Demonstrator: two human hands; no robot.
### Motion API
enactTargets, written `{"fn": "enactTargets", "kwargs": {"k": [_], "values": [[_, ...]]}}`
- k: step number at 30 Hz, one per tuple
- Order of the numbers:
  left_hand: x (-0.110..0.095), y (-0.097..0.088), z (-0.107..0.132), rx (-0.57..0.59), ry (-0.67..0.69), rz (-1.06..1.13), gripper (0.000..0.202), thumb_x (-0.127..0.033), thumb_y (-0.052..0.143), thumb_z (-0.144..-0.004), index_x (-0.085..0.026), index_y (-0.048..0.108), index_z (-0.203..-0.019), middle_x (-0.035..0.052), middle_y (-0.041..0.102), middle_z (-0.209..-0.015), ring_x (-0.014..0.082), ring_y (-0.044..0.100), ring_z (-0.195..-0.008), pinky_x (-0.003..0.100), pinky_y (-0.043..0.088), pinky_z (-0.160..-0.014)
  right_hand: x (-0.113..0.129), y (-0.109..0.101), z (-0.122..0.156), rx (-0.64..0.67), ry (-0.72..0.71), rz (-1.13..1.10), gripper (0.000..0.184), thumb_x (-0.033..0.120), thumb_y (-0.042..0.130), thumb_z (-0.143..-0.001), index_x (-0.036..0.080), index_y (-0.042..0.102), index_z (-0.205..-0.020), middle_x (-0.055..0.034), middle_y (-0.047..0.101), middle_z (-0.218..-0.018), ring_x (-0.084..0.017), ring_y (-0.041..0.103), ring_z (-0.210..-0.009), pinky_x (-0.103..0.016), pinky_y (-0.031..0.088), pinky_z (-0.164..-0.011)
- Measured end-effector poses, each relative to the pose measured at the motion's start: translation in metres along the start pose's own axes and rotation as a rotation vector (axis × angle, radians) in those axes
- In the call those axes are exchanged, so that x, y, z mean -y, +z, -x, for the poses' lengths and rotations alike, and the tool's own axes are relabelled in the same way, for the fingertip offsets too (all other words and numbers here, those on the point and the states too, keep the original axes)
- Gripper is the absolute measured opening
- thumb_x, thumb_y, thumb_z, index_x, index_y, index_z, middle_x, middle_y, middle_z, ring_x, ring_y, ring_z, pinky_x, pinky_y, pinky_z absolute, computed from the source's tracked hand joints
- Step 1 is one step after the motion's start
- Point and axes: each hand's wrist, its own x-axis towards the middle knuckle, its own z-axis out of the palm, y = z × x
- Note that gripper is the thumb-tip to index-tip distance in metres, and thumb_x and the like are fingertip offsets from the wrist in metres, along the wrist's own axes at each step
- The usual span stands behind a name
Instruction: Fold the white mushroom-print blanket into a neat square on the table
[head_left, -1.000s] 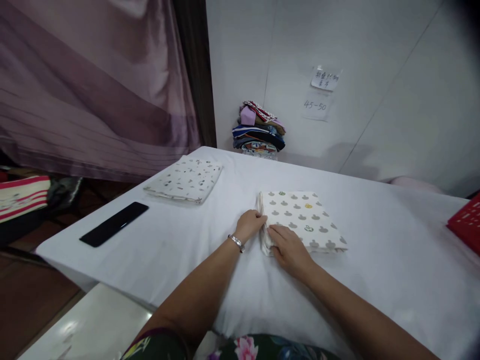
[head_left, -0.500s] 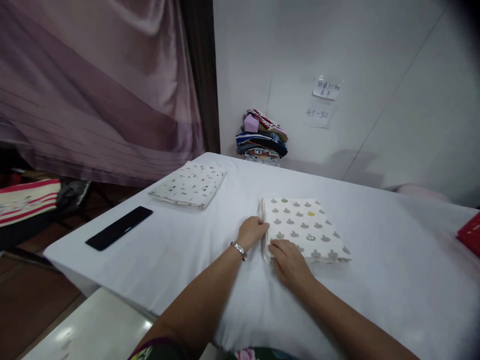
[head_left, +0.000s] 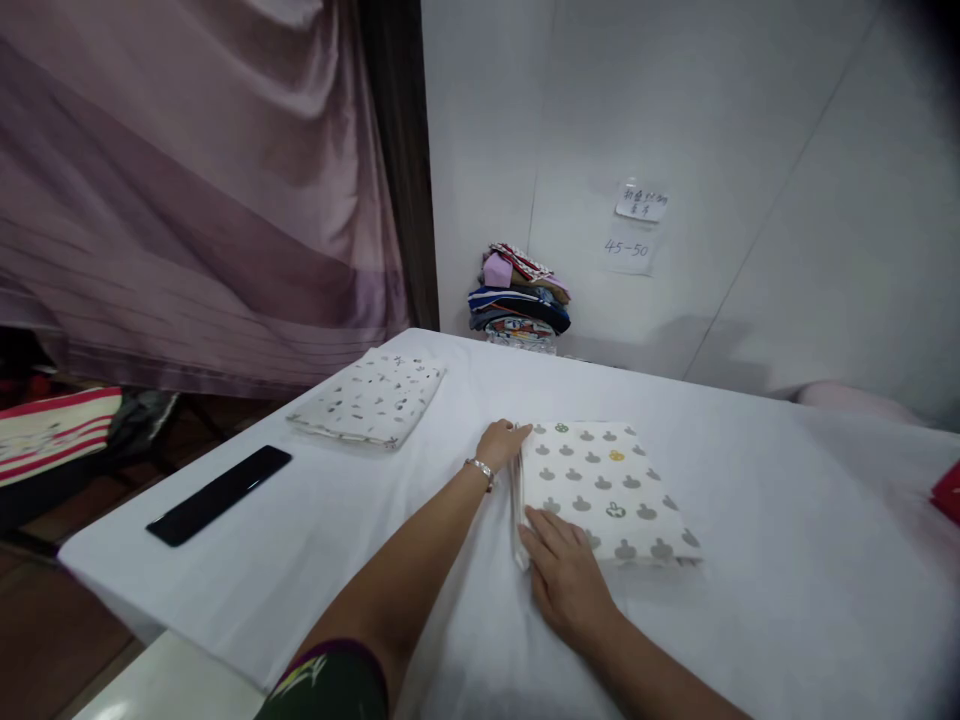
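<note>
A folded white cloth point(head_left: 600, 485) with grey rabbit-head shapes, a few outlined in green or yellow, lies flat on the white-covered table. At the far end of its left, layered edge, my left hand point(head_left: 501, 446) is closed on the fold, thumb on top and a bracelet round the wrist. My right hand point(head_left: 570, 575) is at the near left corner. Its bent fingers are pressed together over the same edge, and its thumb is partly hidden. Further left rests another folded cloth point(head_left: 375, 395), white with small dark prints.
A black flat slab point(head_left: 221, 493) lies near the left edge of the table point(head_left: 787, 560). Against the wall stands a stack of folded fabrics point(head_left: 519, 297), with paper notes point(head_left: 630, 245) above. A pinkish curtain point(head_left: 225, 200) hangs at left; something red point(head_left: 948, 492) sits far right.
My left hand has moved to the far end of the cloth's left edge, and my right hand toward its near corner, so they are further apart. The view has tilted up slightly.
</note>
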Motion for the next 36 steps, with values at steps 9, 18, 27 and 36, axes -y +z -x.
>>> {"fn": "enactTargets", "kwargs": {"k": [9, 18, 27, 36], "values": [[-0.003, 0.017, -0.029, -0.022, -0.049, -0.101, 0.037, -0.045, 0.045, -0.080, -0.016, 0.059, -0.098, 0.0132, 0.061, -0.109, 0.0226, 0.058, -0.096, 0.027, 0.040, -0.071, 0.000, 0.006, 0.001, 0.124, 0.036, -0.013, 0.047, 0.011, 0.043, -0.077, 0.016, 0.052, -0.124, -0.0100, 0.042, -0.138, -0.026, 0.038, -0.124, -0.042, 0.034, -0.093], [-0.017, 0.005, -0.019, -0.024, -0.002, -0.156, 0.038, -0.044, 0.049, -0.080, -0.013, 0.061, -0.098, 0.0130, 0.064, -0.102, 0.0218, 0.059, -0.094, 0.027, 0.040, -0.075, 0.003, -0.001, 0.001, 0.153, 0.030, -0.006, 0.049, 0.015, 0.042, -0.081, 0.014, 0.044, -0.131, -0.0114, 0.036, -0.141, -0.026, 0.032, -0.128, -0.044, 0.032, -0.095], [-0.038, 0.020, 0.052, -0.010, 0.586, -0.252, 0.042, -0.046, 0.042, -0.086, -0.020, 0.052, -0.117, 0.0080, 0.047, -0.131, 0.0201, 0.038, -0.124, 0.031, 0.025, -0.106, 0.007, -0.012, -0.005, 0.094, 0.029, 0.012, 0.051, 0.015, 0.040, -0.081, 0.016, 0.041, -0.131, -0.0100, 0.041, -0.138, -0.023, 0.031, -0.127, -0.041, 0.032, -0.098], [-0.019, 0.029, 0.050, 0.110, 0.652, -0.402, 0.044, -0.043, 0.036, -0.088, -0.026, 0.044, -0.128, 0.0047, 0.036, -0.142, 0.0185, 0.025, -0.133, 0.037, 0.014, -0.110, -0.012, -0.043, 0.028, 0.010, -0.117, -0.098, 0.044, 0.014, 0.038, -0.081, 0.017, 0.047, -0.124, -0.0063, 0.045, -0.135, -0.017, 0.026, -0.131, -0.043, 0.017, -0.109]]}}
